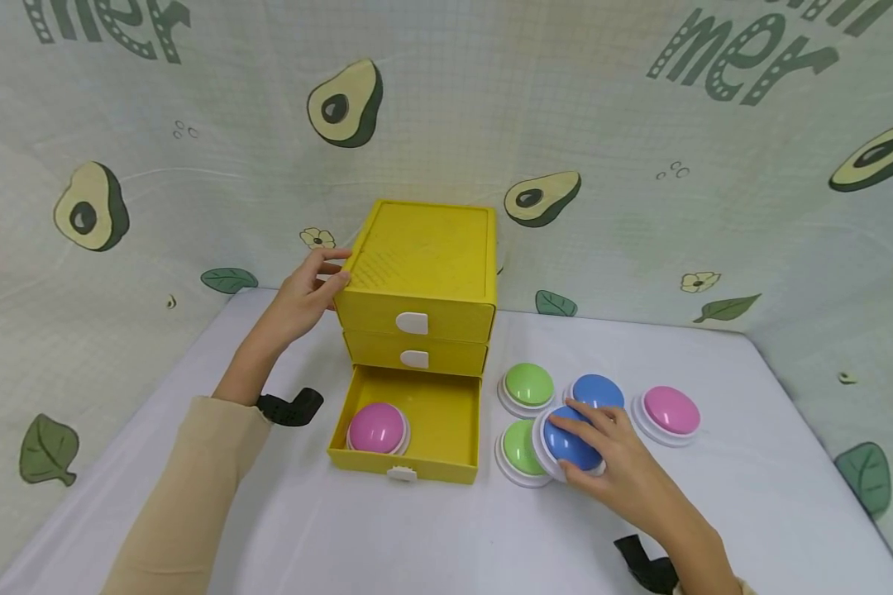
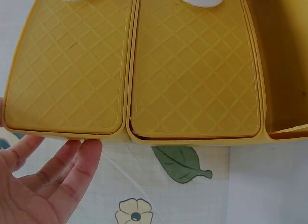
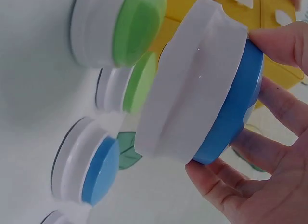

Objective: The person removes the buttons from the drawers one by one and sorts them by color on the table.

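Observation:
My right hand [image 1: 618,454] grips a blue push button [image 3: 228,108] with a round white base, thumb on one side and fingers across its dome. The button is lifted and tilted, overlapping a green push button [image 1: 519,446] in the head view. My left hand [image 1: 301,297] rests against the upper left side of a yellow drawer unit [image 1: 420,256], its fingertips [image 2: 90,149] touching the side wall in the left wrist view. The unit's bottom drawer [image 1: 446,450] is pulled out, with a pink push button [image 1: 377,428] in its left part. The two upper drawers are closed.
Right of the unit, another green button [image 1: 528,385], a second blue button [image 1: 598,392] and a pink button [image 1: 670,411] stand on the white table [image 1: 387,537]. A cloth printed with avocados [image 1: 346,103] hangs behind. Black straps [image 1: 290,407] circle the wrists.

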